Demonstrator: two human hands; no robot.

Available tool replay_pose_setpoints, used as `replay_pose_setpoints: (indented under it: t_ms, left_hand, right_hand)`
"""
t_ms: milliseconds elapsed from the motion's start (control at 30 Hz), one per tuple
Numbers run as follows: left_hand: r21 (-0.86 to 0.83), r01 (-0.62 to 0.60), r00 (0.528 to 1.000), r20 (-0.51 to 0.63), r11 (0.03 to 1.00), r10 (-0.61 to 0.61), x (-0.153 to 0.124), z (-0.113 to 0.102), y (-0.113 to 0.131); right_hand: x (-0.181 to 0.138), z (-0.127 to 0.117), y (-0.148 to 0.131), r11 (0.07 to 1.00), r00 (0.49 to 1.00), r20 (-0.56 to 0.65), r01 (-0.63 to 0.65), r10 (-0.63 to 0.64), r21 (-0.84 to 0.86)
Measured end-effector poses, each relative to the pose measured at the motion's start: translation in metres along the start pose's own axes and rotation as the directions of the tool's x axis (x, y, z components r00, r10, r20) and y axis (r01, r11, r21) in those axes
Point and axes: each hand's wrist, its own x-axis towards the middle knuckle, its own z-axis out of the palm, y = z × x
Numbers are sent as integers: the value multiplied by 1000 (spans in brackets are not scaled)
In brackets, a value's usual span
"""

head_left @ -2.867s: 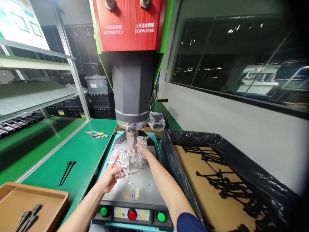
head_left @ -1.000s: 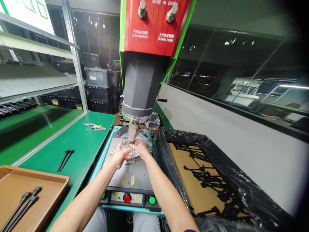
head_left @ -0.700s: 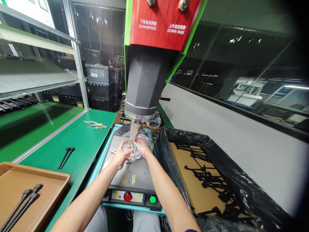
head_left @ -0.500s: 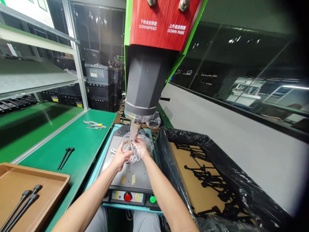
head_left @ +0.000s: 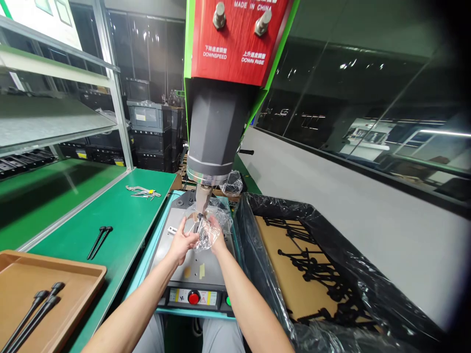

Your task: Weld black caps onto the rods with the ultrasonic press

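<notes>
Straight up from the hands blocked: horn (head_left: 203,198) hangs just above clear plastic film (head_left: 209,238), with the film bunched between left hand (head_left: 181,245) and right hand (head_left: 217,238); free strip of metal plate (head_left: 190,262) toward the person, between the forearms, ending at red button (head_left: 194,297); right side: black-lined carton (head_left: 253,255) walls off the plate edge; left: passage over green bench (head_left: 128,223), between pliers (head_left: 142,191) and two black rods (head_left: 99,242); brown tray (head_left: 55,259) rim obstructs nearer in.
</notes>
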Motion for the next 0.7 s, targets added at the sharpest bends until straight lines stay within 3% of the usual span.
replay_pose_setpoints:
  t_ms: [300, 567, 700]
  left_hand:
    - [30, -2, 999, -41, 1000, 3, -9, -7, -17]
    - [53, -38, 989, -144, 998, 45, -2, -23, -26]
    - [74, -47, 988, -140, 996, 58, 0, -31, -33]
  right_hand:
    - [-95, -52, 13, 955, 972, -29, -225, 234, 192]
    - [-132, -71, 10, 967, 971, 1, -238, 239, 91]
    - [-146, -83, 10, 975, 975, -12, -222, 223, 30]
